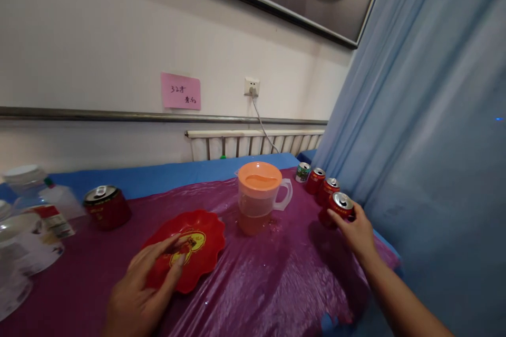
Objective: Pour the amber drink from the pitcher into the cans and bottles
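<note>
From my feed, clear containers at the left edge are cut off. Glossy purple film covers the blue table by a white wall. My left hand rests spread on the scalloped red plate; my right hand grips the nearest red can.

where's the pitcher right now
In the head view the pitcher stands mid-table on the purple cover, just right of the red plate that the left hand touches, and left of the row of cans.
</note>
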`<state>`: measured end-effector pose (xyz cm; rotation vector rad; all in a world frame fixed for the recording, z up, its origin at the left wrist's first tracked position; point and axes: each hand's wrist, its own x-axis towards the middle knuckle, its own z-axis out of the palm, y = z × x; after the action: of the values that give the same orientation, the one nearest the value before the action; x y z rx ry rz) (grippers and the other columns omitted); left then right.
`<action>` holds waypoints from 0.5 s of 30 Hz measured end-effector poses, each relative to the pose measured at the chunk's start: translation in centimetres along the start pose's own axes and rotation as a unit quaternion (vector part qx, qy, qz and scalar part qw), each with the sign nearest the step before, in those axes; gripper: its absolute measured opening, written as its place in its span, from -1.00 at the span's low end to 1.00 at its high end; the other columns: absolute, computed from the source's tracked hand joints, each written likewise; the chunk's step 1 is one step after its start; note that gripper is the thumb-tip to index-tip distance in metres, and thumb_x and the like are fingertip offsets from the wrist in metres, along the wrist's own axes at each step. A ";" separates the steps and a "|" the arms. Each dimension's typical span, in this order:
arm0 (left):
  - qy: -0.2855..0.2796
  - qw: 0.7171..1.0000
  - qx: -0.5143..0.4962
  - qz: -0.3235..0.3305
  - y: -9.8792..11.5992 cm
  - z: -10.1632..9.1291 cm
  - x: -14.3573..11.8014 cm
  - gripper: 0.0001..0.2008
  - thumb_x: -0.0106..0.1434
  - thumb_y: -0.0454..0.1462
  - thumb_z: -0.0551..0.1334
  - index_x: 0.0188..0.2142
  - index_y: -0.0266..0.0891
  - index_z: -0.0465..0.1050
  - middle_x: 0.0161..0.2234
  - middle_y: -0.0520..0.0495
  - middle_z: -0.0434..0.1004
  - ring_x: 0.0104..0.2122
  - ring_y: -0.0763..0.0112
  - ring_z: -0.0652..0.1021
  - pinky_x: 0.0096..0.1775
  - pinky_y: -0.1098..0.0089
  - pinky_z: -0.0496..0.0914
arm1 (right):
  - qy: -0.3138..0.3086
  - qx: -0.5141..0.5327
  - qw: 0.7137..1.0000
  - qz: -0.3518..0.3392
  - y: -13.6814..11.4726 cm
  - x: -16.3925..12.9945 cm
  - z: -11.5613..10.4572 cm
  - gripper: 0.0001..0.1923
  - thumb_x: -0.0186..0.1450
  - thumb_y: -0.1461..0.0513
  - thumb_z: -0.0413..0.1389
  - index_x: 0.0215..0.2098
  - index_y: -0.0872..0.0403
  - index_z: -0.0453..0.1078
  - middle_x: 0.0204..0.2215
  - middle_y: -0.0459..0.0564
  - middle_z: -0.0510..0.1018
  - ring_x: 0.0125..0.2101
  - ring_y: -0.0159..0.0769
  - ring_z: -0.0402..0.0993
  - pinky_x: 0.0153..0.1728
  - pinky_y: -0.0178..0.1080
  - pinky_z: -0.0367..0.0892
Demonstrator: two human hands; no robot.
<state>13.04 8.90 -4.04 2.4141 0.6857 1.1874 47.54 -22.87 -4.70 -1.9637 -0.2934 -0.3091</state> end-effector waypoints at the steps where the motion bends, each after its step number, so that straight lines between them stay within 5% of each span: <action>1: -0.011 1.000 0.001 -0.006 -0.1 0.0 0.1 -0.62 0.27 0.00 0.24 0.03 0.01 0.48 -0.09 -0.03 0.68 -0.09 0.12 0.65 0.05 0.14 0.50 | 0.018 -0.027 0.999 0.014 1.2 1.3 -0.3 -0.14 -0.04 -0.19 0.30 0.07 0.15 0.41 -0.08 0.20 0.62 -0.13 0.02 0.55 -0.06 0.00 0.40; 7: -0.018 0.998 0.013 -0.057 -0.9 0.1 0.5 -0.67 0.25 0.02 0.24 -0.07 0.01 0.55 -0.14 0.02 0.71 -0.17 0.16 0.69 -0.12 0.26 0.58 | 0.044 -0.072 0.995 0.057 6.0 5.2 -1.1 -0.11 -0.09 -0.22 0.25 0.04 0.19 0.42 -0.09 0.34 0.60 -0.12 0.16 0.52 -0.08 0.08 0.37; 15: -0.014 0.997 0.002 -0.075 -1.4 0.6 0.4 -0.66 0.23 0.01 0.25 -0.09 -0.03 0.57 -0.16 0.00 0.73 -0.20 0.15 0.71 -0.13 0.27 0.59 | 0.039 -0.091 0.994 0.047 8.0 5.5 -0.3 -0.10 -0.05 -0.25 0.21 0.04 0.20 0.43 -0.08 0.34 0.61 -0.14 0.13 0.54 -0.10 0.04 0.39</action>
<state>13.36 10.16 -4.87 2.3315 0.8461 1.0907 55.41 -25.95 -9.50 -2.1316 -0.1247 -0.3613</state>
